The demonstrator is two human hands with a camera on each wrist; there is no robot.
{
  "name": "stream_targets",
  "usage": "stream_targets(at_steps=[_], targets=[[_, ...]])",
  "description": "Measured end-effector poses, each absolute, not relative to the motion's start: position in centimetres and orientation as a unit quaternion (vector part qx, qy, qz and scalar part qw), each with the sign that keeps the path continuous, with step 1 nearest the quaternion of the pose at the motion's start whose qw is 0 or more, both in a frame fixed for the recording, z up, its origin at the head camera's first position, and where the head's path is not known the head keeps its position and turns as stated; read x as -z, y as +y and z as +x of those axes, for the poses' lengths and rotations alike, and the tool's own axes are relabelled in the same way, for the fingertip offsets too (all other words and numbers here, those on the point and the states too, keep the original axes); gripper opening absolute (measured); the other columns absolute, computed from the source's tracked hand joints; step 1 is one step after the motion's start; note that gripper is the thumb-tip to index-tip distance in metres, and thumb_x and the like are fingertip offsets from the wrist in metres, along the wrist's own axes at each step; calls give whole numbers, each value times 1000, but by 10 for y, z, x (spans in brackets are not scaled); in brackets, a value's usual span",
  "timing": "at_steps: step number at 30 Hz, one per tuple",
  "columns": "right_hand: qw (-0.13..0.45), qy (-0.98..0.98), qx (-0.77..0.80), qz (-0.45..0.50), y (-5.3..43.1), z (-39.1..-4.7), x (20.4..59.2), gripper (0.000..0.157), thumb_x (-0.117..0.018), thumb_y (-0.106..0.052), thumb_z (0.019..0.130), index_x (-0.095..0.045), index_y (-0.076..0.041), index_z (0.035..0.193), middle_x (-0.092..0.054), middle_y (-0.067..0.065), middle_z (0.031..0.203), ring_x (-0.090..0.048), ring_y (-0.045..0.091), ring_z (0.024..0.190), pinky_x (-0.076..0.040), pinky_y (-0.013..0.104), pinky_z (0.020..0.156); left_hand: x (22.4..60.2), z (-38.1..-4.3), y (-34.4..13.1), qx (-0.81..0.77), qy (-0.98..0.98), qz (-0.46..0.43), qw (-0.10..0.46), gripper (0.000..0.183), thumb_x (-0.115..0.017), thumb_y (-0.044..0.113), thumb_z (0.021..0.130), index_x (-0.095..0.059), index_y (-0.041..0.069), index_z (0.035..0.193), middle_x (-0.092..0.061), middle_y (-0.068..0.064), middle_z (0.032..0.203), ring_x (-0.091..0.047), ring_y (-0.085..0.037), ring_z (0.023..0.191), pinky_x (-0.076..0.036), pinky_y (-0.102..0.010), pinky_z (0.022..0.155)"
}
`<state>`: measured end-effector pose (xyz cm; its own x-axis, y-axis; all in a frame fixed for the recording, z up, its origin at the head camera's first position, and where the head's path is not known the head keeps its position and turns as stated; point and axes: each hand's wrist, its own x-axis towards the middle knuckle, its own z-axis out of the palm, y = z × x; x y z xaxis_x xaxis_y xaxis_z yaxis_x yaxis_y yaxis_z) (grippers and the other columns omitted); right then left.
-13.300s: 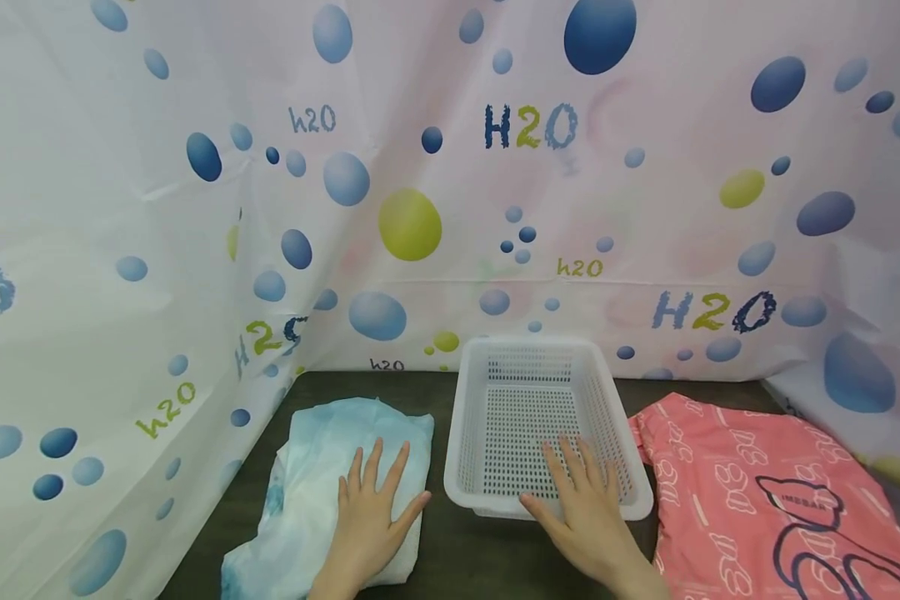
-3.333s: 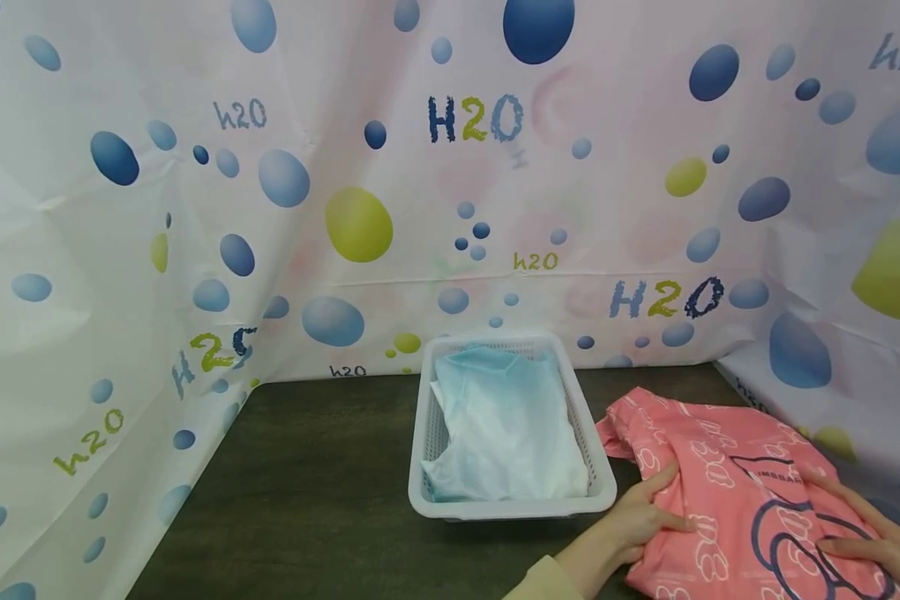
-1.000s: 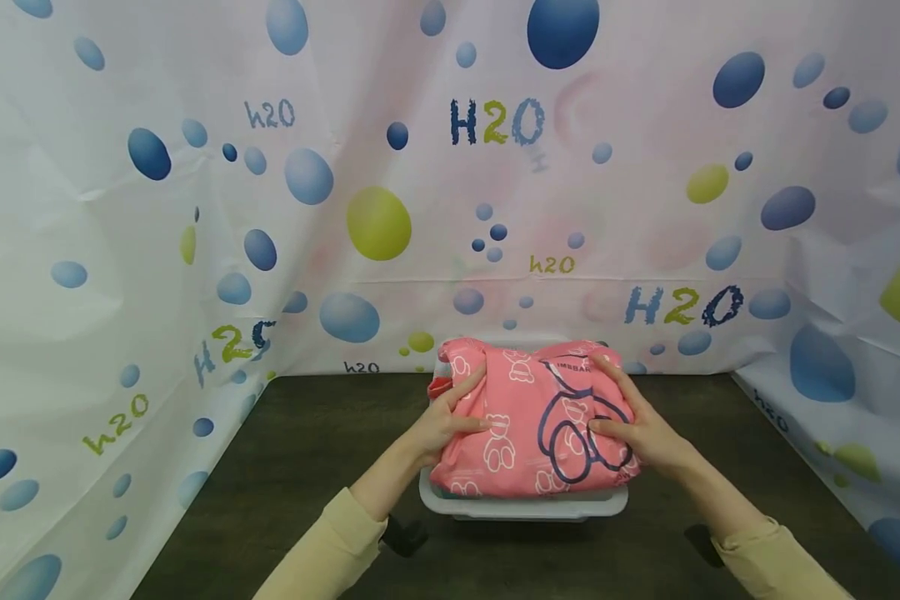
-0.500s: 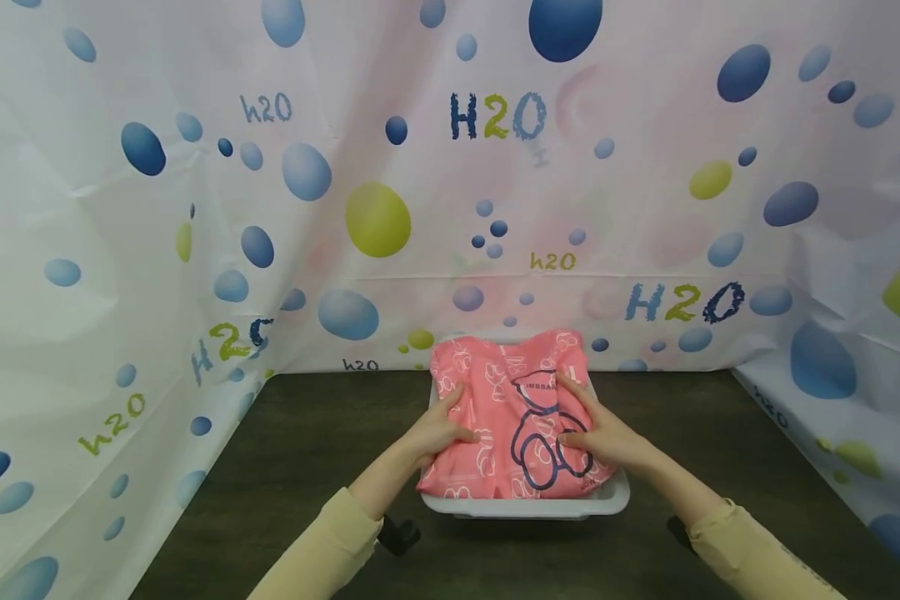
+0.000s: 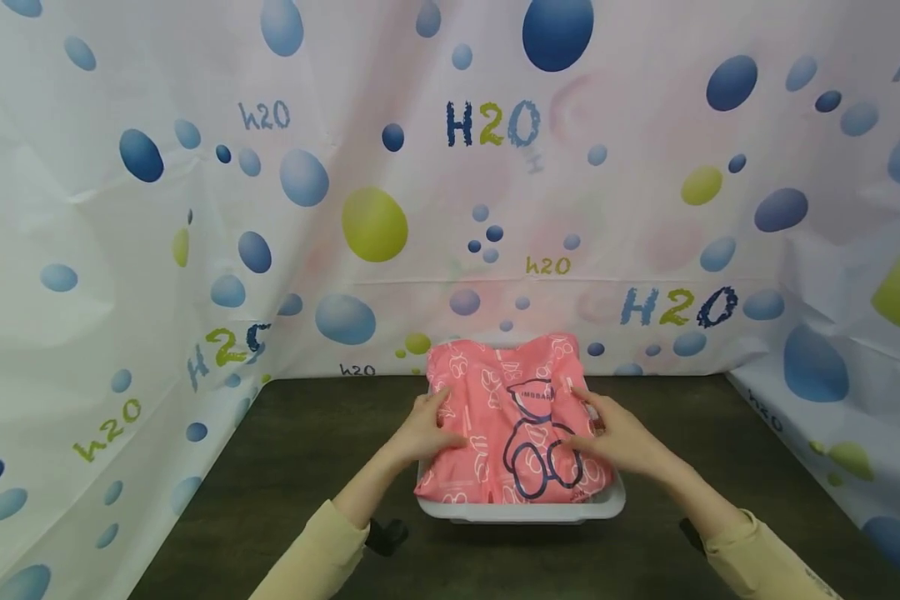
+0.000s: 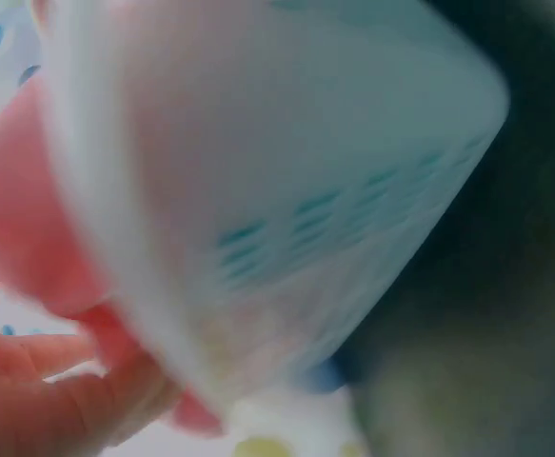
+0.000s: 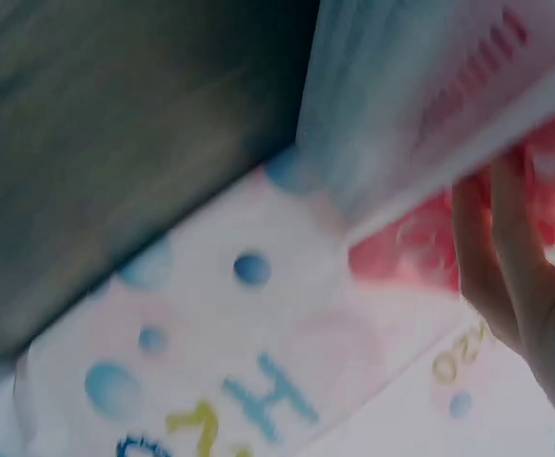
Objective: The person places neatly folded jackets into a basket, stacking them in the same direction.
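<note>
A folded pink garment (image 5: 487, 417) with white bear outlines and a dark blue bear print lies in the white perforated basket (image 5: 521, 512), covering most of its opening. My left hand (image 5: 420, 429) is at the garment's left side, thumb reaching onto the cloth. Opposite it, my right hand (image 5: 622, 437) rests along the right edge with fingers spread. The right wrist view shows straight fingers of the right hand (image 7: 510, 248) reaching over the basket rim to the pink cloth. In the left wrist view, fingers of the left hand (image 6: 58, 400) meet the pink cloth beside the blurred basket wall (image 6: 258, 171).
The basket stands on a dark wooden table (image 5: 307, 467), close to its back edge. Behind and at both sides hangs a white curtain (image 5: 450, 183) with blue and yellow-green dots and H2O lettering.
A light blue garment went from the table's left into the basket. The pink garment then moved from the right on top of it. Lately the right hand's fingers have shifted outward to the garment's edge.
</note>
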<state>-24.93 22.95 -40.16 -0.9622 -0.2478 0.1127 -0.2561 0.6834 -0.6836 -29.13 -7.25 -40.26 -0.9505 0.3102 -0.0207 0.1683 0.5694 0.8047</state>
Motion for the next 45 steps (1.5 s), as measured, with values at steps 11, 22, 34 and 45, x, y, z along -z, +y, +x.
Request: stream_targets(at_steps=[11,22,34,45], targets=[[-22,-907,-325,266,254,-271,397,100,-77,-46,65,-23,-20,146,-4,9,153,-4,39,137,-23,70,93,385,-317,-76,-276,894,346,72,109,-77,48,66,-6,34,147,1,5,154,-6,-23,140,-31,-54,101],[-12,-935,-194,297,231,-291,422,112,-72,-68,54,-26,-23,145,-9,12,153,-6,36,139,-13,64,103,417,-340,-57,-171,910,335,176,113,-77,53,62,-4,39,146,0,0,153,-9,-27,139,-29,-53,103],[-22,-960,-52,275,226,-292,436,114,-61,-81,51,-35,-18,141,-35,17,143,-27,38,133,4,62,103,425,-347,-38,-80,922,307,220,116,-80,48,60,-4,36,147,-8,1,153,-18,-27,137,-28,-47,106],[-43,-965,1,258,215,-293,438,115,-58,-84,49,-37,-17,140,-40,17,140,-30,38,131,4,62,104,436,-348,-31,-27,931,299,208,116,-79,55,57,-6,38,146,-11,3,152,-20,-30,137,-28,-48,106]])
